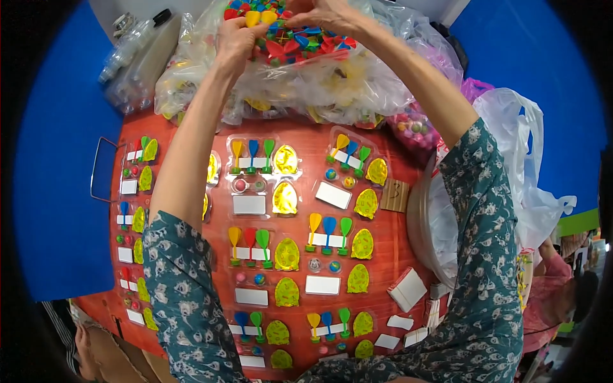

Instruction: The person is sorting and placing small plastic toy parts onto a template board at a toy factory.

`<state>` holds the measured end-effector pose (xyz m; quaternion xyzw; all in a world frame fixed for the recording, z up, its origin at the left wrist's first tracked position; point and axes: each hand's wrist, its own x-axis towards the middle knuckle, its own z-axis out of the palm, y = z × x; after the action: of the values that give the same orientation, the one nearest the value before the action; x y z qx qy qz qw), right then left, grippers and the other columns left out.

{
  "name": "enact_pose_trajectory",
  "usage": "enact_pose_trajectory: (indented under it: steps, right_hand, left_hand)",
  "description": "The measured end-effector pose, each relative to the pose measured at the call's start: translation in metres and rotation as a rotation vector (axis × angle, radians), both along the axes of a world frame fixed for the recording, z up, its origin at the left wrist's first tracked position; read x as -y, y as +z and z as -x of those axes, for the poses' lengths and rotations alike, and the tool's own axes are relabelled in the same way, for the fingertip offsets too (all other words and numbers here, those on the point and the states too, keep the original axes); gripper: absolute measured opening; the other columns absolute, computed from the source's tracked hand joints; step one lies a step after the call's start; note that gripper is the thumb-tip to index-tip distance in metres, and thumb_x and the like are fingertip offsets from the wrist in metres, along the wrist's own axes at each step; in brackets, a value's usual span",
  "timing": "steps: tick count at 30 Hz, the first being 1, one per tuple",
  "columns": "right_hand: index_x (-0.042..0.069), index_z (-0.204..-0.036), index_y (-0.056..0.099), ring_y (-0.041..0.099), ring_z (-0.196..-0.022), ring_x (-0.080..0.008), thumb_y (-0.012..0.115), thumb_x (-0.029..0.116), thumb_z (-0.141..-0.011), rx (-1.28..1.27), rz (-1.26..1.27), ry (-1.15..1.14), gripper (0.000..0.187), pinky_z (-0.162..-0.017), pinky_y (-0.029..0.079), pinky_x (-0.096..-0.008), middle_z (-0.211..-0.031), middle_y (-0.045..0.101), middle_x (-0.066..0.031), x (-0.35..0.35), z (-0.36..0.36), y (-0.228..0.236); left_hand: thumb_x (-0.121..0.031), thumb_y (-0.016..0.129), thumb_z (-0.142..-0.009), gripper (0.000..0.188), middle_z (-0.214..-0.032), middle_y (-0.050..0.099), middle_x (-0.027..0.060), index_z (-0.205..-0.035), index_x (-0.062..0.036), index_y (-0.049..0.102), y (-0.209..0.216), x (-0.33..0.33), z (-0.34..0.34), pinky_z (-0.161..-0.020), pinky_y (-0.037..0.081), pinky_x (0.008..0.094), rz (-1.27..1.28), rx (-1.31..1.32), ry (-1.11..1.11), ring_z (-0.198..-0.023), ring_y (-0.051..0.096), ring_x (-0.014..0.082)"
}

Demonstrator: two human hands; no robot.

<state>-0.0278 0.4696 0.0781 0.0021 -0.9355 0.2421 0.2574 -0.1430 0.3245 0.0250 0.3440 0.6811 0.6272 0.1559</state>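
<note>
My left hand [237,39] is closed on yellow toy darts [253,18] at the far side of the table. Below and beside it, a heap of red, blue and green toy darts [303,43] fills a clear plastic bag [281,83]. Over the same heap, my right hand [329,15] has its thumb and fingers apart, partly cut off by the top edge. Between my arms lie clear blister trays [252,156] with coloured darts, small balls, white cards and shiny yellow egg-shaped pieces [285,197]. My left forearm hides some of the trays.
The red table [300,137] carries several rows of trays. On the right are a wooden block [394,195], a tub [418,223] lined with white bags, and small white boxes [407,289]. Stacked clear plastic trays [143,60] stand back left. Another person in pink [546,293] is at right.
</note>
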Motion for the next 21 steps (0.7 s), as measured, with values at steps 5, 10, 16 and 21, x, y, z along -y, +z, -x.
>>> enact_pose_trajectory:
  steps: [5,10,16,21]
  right_hand:
    - [0.001,-0.074,0.061,0.061,-0.065,-0.0315,0.064,0.009,-0.063,0.138,-0.437,-0.165,0.014,-0.059,0.049,-0.0416,-0.068,0.062,-0.0133,-0.021,-0.022,-0.044]
    - [0.007,-0.078,0.065,0.063,-0.074,-0.0319,0.065,0.012,-0.066,0.062,-0.671,-0.180,0.014,-0.064,0.050,-0.0420,-0.076,0.064,-0.0138,-0.022,-0.010,-0.053]
    - [0.005,-0.075,0.065,0.055,-0.050,-0.0142,0.059,0.007,-0.069,0.077,-0.136,-0.136,0.009,-0.050,0.045,-0.0313,-0.056,0.058,-0.0054,-0.073,-0.014,-0.037]
    - [0.008,-0.073,0.064,0.052,-0.051,-0.0120,0.060,0.013,-0.073,0.120,0.347,-0.294,0.006,-0.046,0.041,-0.0274,-0.053,0.051,-0.0004,-0.075,-0.012,-0.023]
  left_hand:
    - [-0.020,0.065,-0.083,0.023,-0.074,0.063,0.0071,-0.093,-0.0009,0.057,-0.005,0.006,0.005,-0.045,0.050,0.0234,-0.079,0.181,0.036,-0.057,0.062,0.0149]
    - [0.001,0.062,-0.078,0.018,-0.081,0.060,0.0106,-0.093,0.0040,0.052,-0.011,0.006,0.010,-0.056,0.057,0.0282,-0.259,0.375,-0.089,-0.060,0.064,0.0208]
    - [0.008,0.061,-0.073,0.022,-0.088,0.057,0.0096,-0.092,0.0045,0.052,-0.007,-0.005,0.000,-0.065,0.059,0.0294,-0.393,0.365,-0.140,-0.074,0.063,0.0212]
    - [0.009,0.057,-0.074,0.021,-0.089,0.058,0.0100,-0.095,0.0054,0.053,0.008,-0.004,0.001,-0.067,0.058,0.0277,-0.300,0.195,-0.181,-0.075,0.063,0.0211]
